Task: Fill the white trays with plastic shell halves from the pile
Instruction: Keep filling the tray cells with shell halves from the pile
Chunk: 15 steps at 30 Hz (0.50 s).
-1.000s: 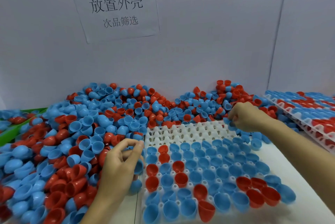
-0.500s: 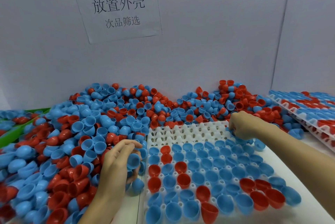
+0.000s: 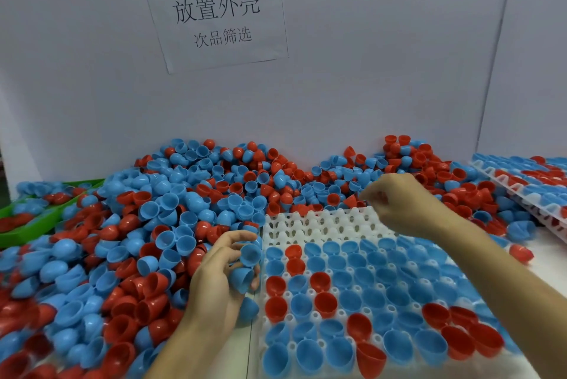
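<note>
A white tray [image 3: 331, 225] lies in front of me, most of its cups filled with blue and red shell halves; its two far rows are bare. A big pile of blue and red shell halves [image 3: 171, 213] covers the table to the left and behind it. My left hand [image 3: 221, 274] is at the tray's left edge, its fingers curled round two blue shell halves [image 3: 247, 265]. My right hand [image 3: 399, 203] hovers blurred over the tray's far right corner, fingers bunched; something reddish shows at its fingertips, too blurred to name.
A stack of filled white trays [image 3: 521, 185] sits at the far right. A green bin [image 3: 27, 222] with shells stands at the far left. A grey wall with a paper sign [image 3: 214, 13] closes the back. One red half [image 3: 520, 253] lies loose on the table right of the tray.
My right hand rose from the pile's edge at the tray's far right and moved left above the tray. My left hand shifted slightly right toward the tray, still holding blue halves.
</note>
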Motion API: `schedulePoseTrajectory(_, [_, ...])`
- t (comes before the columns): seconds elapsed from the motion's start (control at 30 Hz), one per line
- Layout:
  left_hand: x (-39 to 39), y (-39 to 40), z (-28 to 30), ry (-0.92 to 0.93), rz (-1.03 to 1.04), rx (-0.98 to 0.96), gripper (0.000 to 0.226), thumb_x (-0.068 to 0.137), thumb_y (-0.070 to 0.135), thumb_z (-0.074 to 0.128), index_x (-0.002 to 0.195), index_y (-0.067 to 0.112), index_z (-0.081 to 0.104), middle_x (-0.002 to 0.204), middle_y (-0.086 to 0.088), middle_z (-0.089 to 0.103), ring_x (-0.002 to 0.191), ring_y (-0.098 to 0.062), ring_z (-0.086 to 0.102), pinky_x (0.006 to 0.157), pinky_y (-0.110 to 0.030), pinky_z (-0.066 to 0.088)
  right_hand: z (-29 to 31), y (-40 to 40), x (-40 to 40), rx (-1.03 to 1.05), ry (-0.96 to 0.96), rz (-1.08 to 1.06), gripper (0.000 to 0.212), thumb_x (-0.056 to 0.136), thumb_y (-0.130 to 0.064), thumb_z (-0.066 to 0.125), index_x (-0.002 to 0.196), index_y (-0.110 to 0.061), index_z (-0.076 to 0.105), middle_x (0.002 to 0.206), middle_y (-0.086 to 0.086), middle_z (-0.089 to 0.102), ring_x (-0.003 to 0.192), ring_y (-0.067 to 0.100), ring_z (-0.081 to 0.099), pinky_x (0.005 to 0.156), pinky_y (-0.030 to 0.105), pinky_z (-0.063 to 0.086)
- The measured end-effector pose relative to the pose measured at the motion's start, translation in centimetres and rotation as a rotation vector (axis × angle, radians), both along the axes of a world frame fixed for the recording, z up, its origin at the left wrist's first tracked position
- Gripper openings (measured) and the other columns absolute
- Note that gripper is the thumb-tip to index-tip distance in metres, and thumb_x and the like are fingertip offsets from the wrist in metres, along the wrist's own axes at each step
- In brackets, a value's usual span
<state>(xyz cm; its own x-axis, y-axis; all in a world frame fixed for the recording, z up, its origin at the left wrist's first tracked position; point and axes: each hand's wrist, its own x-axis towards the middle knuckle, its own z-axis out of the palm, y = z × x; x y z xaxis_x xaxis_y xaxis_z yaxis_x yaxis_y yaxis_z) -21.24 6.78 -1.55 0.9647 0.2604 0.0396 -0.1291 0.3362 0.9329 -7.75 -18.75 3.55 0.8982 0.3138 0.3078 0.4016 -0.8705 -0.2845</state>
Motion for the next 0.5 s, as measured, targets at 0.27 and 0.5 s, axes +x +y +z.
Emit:
schedulePoseTrajectory(0.27, [-0.2, -0.3, 0.0, 0.008, -0.007, -0.035, 0.022, 0.103, 0.006, 0.042, 0.111, 0.001, 0.062, 0.099, -0.019, 0.066, 0.070, -0.022, 0.062, 0.056, -0.029, 0.050, -1.4, 9.9, -9.4, 0.296, -0.033, 0.395, 0.021, 0.094, -0.029, 0.065, 0.114, -0.033, 0.069, 0.093, -0.019, 0.061, 0.082, 0.000, 0.056, 0.073, 0.020, 0.052])
schedulePoseTrajectory(0.5, [0.1, -0.9, -0.3, -0.045, -0.033, 0.116, 0.020, 0.103, 0.006, 0.045, 0.107, 0.011, 0.064, 0.086, -0.011, 0.069, 0.068, -0.022, 0.065, 0.056, -0.030, 0.052, -3.5, 11.0, -11.0, 0.197, -0.089, 0.322, 0.021, 0.091, -0.044, 0.059, 0.110, -0.036, 0.065, 0.092, -0.018, 0.050, 0.082, 0.006, 0.050, 0.070, 0.024, 0.048])
